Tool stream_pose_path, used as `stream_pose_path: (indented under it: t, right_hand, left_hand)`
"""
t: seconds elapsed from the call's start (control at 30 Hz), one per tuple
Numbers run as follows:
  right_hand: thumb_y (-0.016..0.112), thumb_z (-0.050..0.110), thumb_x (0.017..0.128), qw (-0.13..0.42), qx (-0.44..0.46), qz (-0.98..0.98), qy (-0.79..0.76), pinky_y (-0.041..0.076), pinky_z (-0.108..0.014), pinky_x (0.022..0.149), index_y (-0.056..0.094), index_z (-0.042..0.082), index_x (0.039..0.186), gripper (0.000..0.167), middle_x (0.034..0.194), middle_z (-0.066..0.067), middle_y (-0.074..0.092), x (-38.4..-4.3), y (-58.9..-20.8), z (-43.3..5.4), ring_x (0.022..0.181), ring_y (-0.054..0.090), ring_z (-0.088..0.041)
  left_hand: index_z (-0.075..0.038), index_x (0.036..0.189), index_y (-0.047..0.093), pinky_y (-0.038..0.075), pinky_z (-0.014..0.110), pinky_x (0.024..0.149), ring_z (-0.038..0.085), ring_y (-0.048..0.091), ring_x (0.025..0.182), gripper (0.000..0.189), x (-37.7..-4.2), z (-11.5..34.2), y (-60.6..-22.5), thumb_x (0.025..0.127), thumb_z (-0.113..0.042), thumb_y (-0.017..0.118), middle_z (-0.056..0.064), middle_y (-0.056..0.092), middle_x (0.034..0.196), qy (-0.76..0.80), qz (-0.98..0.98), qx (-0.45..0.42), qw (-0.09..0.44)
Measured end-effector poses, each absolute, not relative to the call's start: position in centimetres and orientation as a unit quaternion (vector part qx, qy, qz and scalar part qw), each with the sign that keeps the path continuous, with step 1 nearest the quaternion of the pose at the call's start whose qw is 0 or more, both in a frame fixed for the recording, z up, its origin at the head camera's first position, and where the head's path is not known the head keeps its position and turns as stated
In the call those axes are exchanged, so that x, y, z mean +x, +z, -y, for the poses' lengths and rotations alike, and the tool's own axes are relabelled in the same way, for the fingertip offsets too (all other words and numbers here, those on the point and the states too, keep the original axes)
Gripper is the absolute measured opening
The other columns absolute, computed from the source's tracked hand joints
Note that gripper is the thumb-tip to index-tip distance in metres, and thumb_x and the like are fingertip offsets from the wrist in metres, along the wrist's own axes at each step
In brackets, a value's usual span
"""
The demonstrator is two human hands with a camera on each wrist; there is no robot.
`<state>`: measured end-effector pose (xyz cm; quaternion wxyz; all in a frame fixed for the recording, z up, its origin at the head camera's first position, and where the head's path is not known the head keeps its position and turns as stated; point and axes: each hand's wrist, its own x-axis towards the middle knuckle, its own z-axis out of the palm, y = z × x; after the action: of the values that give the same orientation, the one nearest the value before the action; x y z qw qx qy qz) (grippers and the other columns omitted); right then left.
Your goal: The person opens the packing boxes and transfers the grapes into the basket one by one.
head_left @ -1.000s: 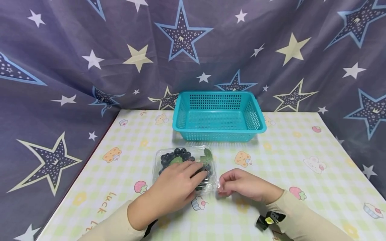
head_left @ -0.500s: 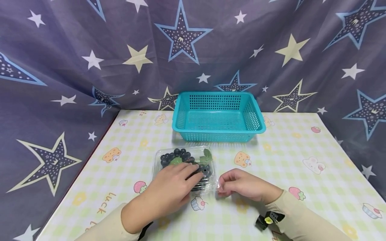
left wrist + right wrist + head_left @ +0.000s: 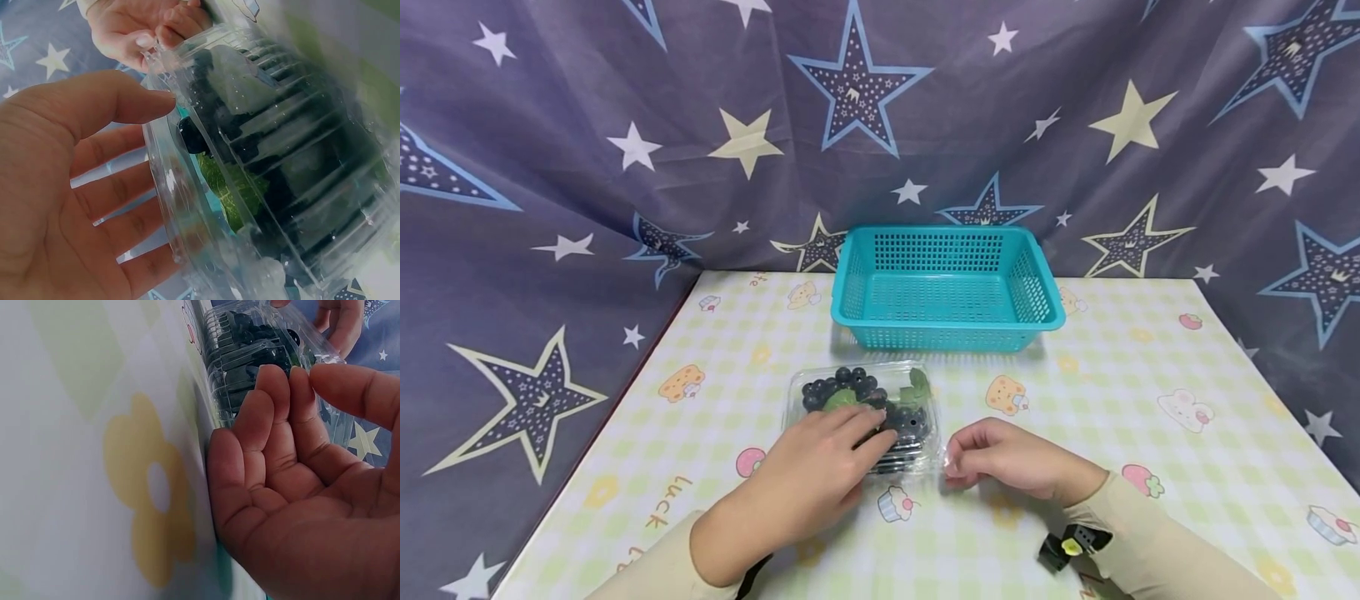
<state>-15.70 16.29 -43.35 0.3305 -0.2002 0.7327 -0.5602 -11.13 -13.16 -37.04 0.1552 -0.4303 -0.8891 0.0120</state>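
Note:
A clear plastic clamshell box (image 3: 917, 467) lies on the table in front of me, with dark round grapes (image 3: 859, 379) and green leaves (image 3: 917, 387) inside. Over its left front part rests my left hand (image 3: 808, 471), fingers fairly straight across the lid and covering part of the fruit. In the left wrist view its thumb (image 3: 140, 103) lies along the box's edge. At the box's right front corner my right hand (image 3: 1007, 462) pinches the plastic edge between thumb and index finger. The other right fingers (image 3: 253, 419) are curled beside the table.
A turquoise perforated basket (image 3: 947, 337) stands behind the box, near the back edge of the table. Patterned tablecloth (image 3: 1112, 400) covers the table. A dark curtain with stars (image 3: 700, 83) hangs behind and at both sides.
My left hand has slid a little to the left and towards me across the lid, showing more of the grapes. The right hand stays at the corner; box and basket have not moved.

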Motion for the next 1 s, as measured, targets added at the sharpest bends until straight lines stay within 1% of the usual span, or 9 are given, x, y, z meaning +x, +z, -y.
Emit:
stream_pose_path:
  t: [0.2, 0.5, 0.8, 1.0]
  right_hand:
    - [0.062, 0.01, 0.09, 0.331, -0.198, -0.734, -0.559, 0.058, -0.034, 0.086, 0.068, 0.001, 0.091, 0.011, 0.099, -0.019, 0.077, -15.8, -43.3, -16.3, 0.097, 0.076, -0.025]
    - [0.063, 0.01, 0.09, 0.329, -0.203, -0.731, -0.563, 0.058, -0.033, 0.084, 0.068, 0.001, 0.091, 0.01, 0.095, -0.015, 0.077, -15.7, -43.4, -16.3, 0.094, 0.075, -0.022]
    - [0.063, 0.01, 0.09, 0.327, -0.207, -0.731, -0.562, 0.058, -0.032, 0.082, 0.067, 0.001, 0.09, 0.01, 0.093, -0.013, 0.076, -15.7, -43.5, -16.2, 0.092, 0.075, -0.022]
    - [0.063, 0.009, 0.09, 0.327, -0.206, -0.73, -0.563, 0.057, -0.032, 0.082, 0.067, 0.002, 0.089, 0.008, 0.09, -0.011, 0.075, -15.6, -43.5, -16.2, 0.091, 0.074, -0.022]
  left_hand:
    - [-0.017, 0.134, 0.066, 0.058, 0.046, 0.089, 0.026, 0.062, 0.127, 0.055, -11.0, 13.5, -37.0, 0.082, -0.026, 0.082, 0.005, 0.065, 0.137, 0.015, 0.89, -0.428, 0.154]
    - [-0.018, 0.135, 0.065, 0.058, 0.049, 0.09, 0.026, 0.062, 0.126, 0.061, -10.9, 13.9, -37.1, 0.079, -0.027, 0.086, 0.005, 0.064, 0.138, 0.015, 0.893, -0.425, 0.148]
    - [-0.018, 0.138, 0.064, 0.057, 0.045, 0.09, 0.024, 0.06, 0.128, 0.067, -10.6, 14.5, -36.9, 0.075, -0.024, 0.088, 0.005, 0.062, 0.142, 0.026, 0.892, -0.429, 0.142]
    - [-0.019, 0.138, 0.064, 0.057, 0.044, 0.089, 0.024, 0.06, 0.129, 0.065, -10.5, 14.7, -37.0, 0.077, -0.02, 0.087, 0.004, 0.061, 0.143, 0.025, 0.892, -0.427, 0.144]
